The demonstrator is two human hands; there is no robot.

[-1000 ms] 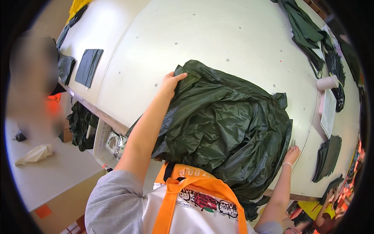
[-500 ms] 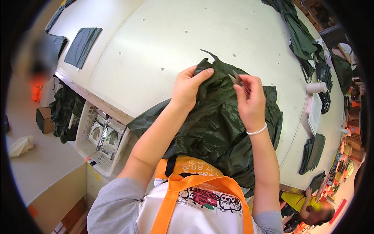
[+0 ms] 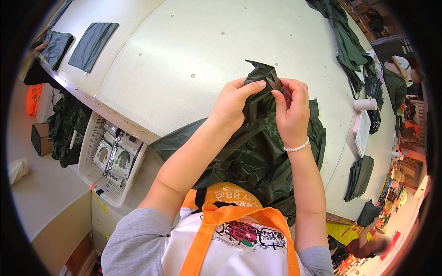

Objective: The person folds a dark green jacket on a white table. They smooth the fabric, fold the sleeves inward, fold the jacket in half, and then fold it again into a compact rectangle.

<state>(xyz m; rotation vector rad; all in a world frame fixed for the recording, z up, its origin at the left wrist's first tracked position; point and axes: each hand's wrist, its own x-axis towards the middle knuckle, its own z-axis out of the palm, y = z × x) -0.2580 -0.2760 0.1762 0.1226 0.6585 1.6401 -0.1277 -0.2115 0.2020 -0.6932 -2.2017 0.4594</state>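
A thin, shiny dark green fabric piece (image 3: 248, 152), perhaps a garment, lies bunched over the table's near edge against my body. My left hand (image 3: 230, 103) is closed on its upper part, thumb pressed on top, with a folded corner standing up beyond the fingers. Close beside it, my right hand (image 3: 293, 108) is curled around a small pair of thread snips (image 3: 275, 83). Their pointed metal blades lie against the raised cloth near my left thumb. The fingers mostly hide the snips' handles.
A white table (image 3: 184, 41) spreads ahead. Folded dark pieces (image 3: 93, 46) lie at far left, others (image 3: 359, 178) at right near a white cylinder (image 3: 365, 104). A white basket of packets (image 3: 120, 156) stands lower left. Another person (image 3: 363, 241) is at lower right.
My right hand has moved up and slightly left with the snips, closer to my left hand. The left hand has shifted right, and the cloth's top corner now stands folded upright.
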